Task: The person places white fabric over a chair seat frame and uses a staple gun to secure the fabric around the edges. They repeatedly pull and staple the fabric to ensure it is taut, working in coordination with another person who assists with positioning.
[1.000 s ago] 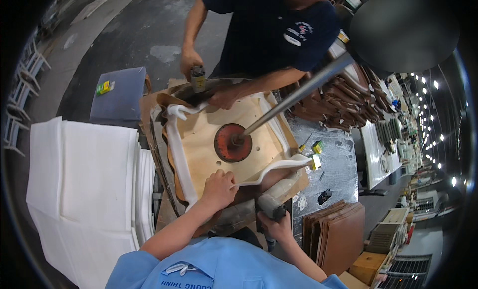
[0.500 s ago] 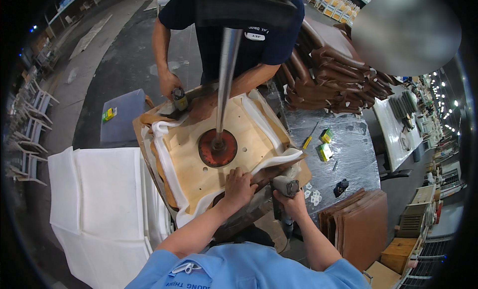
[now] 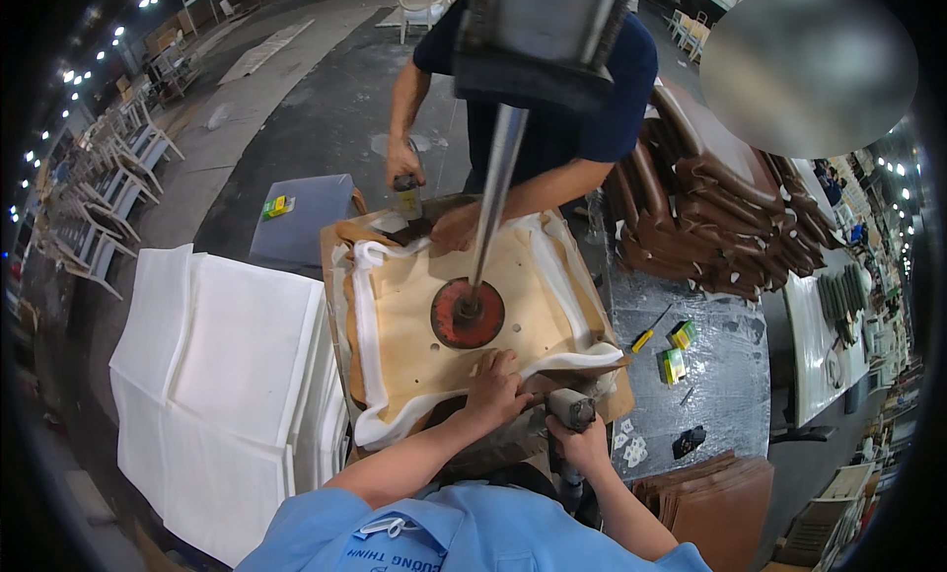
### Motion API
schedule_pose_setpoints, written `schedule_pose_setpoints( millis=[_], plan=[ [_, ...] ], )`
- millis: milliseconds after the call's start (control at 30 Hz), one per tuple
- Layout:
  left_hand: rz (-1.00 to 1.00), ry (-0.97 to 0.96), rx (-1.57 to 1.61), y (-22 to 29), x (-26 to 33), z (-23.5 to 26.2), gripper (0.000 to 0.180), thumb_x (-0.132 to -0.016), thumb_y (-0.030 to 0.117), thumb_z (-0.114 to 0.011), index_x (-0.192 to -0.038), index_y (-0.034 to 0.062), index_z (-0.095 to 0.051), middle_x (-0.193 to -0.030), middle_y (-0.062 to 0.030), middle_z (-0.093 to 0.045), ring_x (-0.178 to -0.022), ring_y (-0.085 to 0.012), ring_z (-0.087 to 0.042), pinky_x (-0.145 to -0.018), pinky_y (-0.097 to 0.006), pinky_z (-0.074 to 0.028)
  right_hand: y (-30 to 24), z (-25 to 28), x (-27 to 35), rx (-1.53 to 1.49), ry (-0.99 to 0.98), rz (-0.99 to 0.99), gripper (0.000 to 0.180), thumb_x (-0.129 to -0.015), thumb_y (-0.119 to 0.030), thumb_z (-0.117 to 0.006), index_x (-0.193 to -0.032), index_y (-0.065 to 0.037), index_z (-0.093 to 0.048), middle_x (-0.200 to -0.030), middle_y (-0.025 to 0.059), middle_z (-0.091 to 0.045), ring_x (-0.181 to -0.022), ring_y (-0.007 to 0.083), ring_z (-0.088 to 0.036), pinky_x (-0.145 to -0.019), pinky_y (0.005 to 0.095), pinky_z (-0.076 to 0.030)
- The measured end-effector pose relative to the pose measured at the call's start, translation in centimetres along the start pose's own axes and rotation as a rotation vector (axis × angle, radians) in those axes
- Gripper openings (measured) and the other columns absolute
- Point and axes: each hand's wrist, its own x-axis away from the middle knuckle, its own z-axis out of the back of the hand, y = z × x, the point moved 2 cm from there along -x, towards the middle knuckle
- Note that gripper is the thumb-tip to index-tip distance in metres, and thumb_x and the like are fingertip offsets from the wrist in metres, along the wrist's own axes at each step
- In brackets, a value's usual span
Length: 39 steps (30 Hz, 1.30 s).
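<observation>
At the near edge of the seat board (image 3: 434, 316), your left hand (image 3: 491, 390) presses flat; your right hand (image 3: 582, 439) grips a stapler (image 3: 570, 409). A pole (image 3: 493, 202) stands mid-board.

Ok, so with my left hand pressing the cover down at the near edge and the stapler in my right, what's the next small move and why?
Probably bring the stapler in your right hand up to the edge beside your left hand and fasten there: the brown cover is folded over the plywood seat board at that spot, your fingers pin it flat, and the tool's nose sits just right of them.
</observation>
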Motion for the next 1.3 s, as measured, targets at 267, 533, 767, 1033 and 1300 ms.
schedule_pose_setpoints(
  millis=[267,533,767,1033,1300],
  plan=[
    [-0.07,0.05,0.105,-1.0,0.1,-0.7,0.04,-0.083,0.04,-0.09,-0.087,0.001,-0.081,-0.158,-0.0238,-0.049,-0.158,-0.0485,-0.034,-0.133,-0.058,-0.025,-0.6,-0.4,0.2,0.019,0.057,0.031,0.035,-0.093,-0.015,-0.087,-0.123,-0.002,-0.074,-0.089,0.0067,-0.075,-0.065,0.0147,-0.07,-0.057,0.0329,-0.056],
    [0.0,0.251,0.138,-2.3,0.2,-2.0,0.032,-0.087,0.029,-0.083,-0.093,-0.0024,-0.083,-0.17,-0.0275,-0.04,-0.164,-0.0491,-0.027,-0.137,-0.056,-0.02,-0.3,-0.6,-1.5,0.222,-0.041,0.197,0.041,-0.09,-0.011,-0.088,-0.128,-0.002,-0.075,-0.108,0.0112,-0.079,-0.083,0.019,-0.077,-0.069,0.0346,-0.061],
    [0.03,-0.004,0.184,-2.0,0.4,-1.7,0.038,-0.091,0.037,-0.08,-0.084,-0.0004,-0.078,-0.177,-0.0288,-0.03,-0.168,-0.05,-0.019,-0.138,-0.058,-0.014,-0.7,0.0,-0.6,0.07,-0.077,-0.018,0.033,-0.096,-0.011,-0.084,-0.126,-0.001,-0.073,-0.099,0.0087,-0.077,-0.075,0.0149,-0.073,-0.064,0.0328,-0.059],
    [0.067,-0.004,0.17,-1.3,-0.1,-1.1,0.038,-0.086,0.04,-0.087,-0.088,0.0022,-0.082,-0.174,-0.0253,-0.036,-0.167,-0.0473,-0.02,-0.138,-0.057,-0.014,-3.6,0.2,-1.0,0.156,-0.127,-0.075,0.026,-0.099,-0.015,-0.082,-0.12,-0.001,-0.074,-0.081,0.0049,-0.074,-0.066,0.0147,-0.07,-0.058,0.0319,-0.055],
    [0.111,0.006,0.21,-1.2,0.0,-0.5,0.026,-0.09,0.033,-0.083,-0.092,0.0066,-0.085,-0.17,-0.0221,-0.041,-0.166,-0.0423,-0.027,-0.138,-0.056,-0.018,-5.9,0.1,-3.8,0.276,-0.155,-0.084,0.027,-0.098,-0.018,-0.082,-0.116,0.0,-0.074,-0.077,0.0052,-0.072,-0.062,0.0156,-0.069,-0.055,0.0328,-0.054]
  ],
)
